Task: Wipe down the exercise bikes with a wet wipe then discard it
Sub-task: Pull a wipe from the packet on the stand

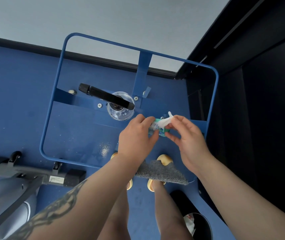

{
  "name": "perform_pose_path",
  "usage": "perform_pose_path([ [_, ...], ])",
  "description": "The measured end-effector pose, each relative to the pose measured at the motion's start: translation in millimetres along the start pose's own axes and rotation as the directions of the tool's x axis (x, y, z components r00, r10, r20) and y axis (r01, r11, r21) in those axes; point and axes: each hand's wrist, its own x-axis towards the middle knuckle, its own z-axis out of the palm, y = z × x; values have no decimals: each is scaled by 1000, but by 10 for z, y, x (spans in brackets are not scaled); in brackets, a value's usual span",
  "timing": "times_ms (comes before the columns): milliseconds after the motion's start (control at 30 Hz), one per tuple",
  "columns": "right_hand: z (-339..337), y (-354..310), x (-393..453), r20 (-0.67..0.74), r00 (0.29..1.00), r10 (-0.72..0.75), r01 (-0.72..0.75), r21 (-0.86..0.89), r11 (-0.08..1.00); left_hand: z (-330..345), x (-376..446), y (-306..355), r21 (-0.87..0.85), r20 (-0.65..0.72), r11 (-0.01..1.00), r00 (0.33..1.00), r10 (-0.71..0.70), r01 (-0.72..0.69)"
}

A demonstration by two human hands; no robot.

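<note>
Here the wipe packet (157, 130) is gripped by the left hand (136, 135) above the blue cart (214, 94); a white wet wipe (164, 122), seemingly half-drawn, is pinched rightward by the right hand (188, 135).

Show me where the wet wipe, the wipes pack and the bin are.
wet wipe (164, 122), head view, on its white bunched middle.
wipes pack (162, 132), head view, on its green lower edge.
bin (205, 220), head view, on its dark rim.

A single head-worn wide-angle camera looks steeply down, close over both forearms, onto a blue metal-railed cart (214, 94); pale wall at far edge, grey exercise bike base (22, 172) near left.
</note>
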Motion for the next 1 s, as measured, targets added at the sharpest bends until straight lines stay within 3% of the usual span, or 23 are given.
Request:
perform_pose_path([
  [100, 26, 1, 30, 37, 999, -33, 38, -137, 990, -2, 9, 87, -62, 41, 998, 999, 34, -31],
  [333, 51, -76, 90, 38, 993, -116, 122, -342, 932, -17, 135, 27, -141, 45, 988, 997, -61, 67],
  [533, 90, -94, -20, 87, 989, -117, 137, -291, 947, -3, 97, 26, -129, 11, 985, 993, -115, 116],
  [633, 122, -305, -22, 41, 969, -242, 245, -159, 956, -28, 109, 45, -103, 59, 981, 986, -158, 164],
  [733, 86, -597, 7, -17, 946, -324, 322, -68, 944, -78, 111, 90, -227, 68, 941, 968, -243, 253],
  [933, 68, -627, -57, -5, 962, -272, 267, -178, 947, -180, 66, 118, -390, 186, 880, 959, -213, 271],
  [1000, 55, -629, -91, -39, 964, -263, 248, -222, 943, -253, 39, 95, -365, 194, 889, 957, -217, 275],
])
